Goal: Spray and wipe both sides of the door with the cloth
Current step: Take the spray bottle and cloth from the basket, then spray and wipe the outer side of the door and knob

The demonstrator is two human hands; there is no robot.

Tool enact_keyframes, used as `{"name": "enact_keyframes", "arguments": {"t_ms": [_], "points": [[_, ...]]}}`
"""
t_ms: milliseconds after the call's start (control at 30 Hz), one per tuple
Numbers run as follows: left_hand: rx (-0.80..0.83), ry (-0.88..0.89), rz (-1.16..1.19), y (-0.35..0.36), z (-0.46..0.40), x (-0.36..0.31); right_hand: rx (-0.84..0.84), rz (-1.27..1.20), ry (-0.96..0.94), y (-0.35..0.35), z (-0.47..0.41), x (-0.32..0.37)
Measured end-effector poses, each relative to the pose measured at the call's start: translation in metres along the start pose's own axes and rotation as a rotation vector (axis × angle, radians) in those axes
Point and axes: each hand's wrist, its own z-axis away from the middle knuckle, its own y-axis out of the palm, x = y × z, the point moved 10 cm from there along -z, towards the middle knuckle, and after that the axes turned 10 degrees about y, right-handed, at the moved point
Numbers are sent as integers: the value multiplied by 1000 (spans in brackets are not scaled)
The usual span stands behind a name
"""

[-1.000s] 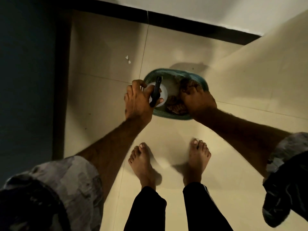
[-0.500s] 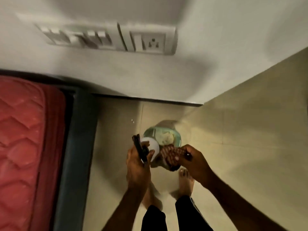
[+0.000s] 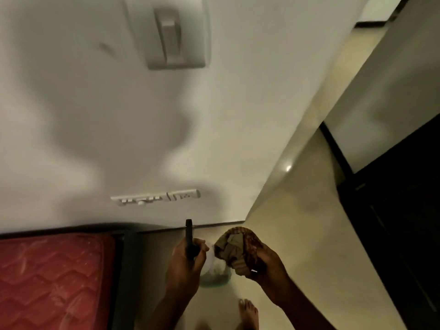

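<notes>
pale wall ahead; left hand grips a white, black-nozzled spray bottle, right hand clutches a crumpled brown cloth. supplies gathered; next, probably turn toward the dark door.

Dim, warm light; motion blur, wide-angle warp; floor glare spot.

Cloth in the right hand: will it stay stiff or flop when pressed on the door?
Probably floppy: the cloth sits bunched in folds in the right hand, so it should flatten and mould to a surface. It looks light, with one hand gripping it easily. A loose edge hangs below the fingers, so it may drag or slip unless gathered.
</notes>
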Motion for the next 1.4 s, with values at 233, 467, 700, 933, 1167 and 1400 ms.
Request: {"name": "enact_keyframes", "arguments": {"t_ms": [233,467,700,933,1167,1400], "points": [[112,224,-36,-2,21,-131,14,-320,-183,4,120,60],[117,341,70,25,45,-203,121,-584,-296,-17,195,88],[247,500,130,102,67,-301,130,-611,-530,-78,285,139],[270,575,241,194,80,-386,-81,-475,-743,-188,365,187],[302,703,350,294,103,-471,-226,-520,-845,-309,426,209],[443,722,269,395,125,-500,-380,-589,-880,-396,454,206]]}}
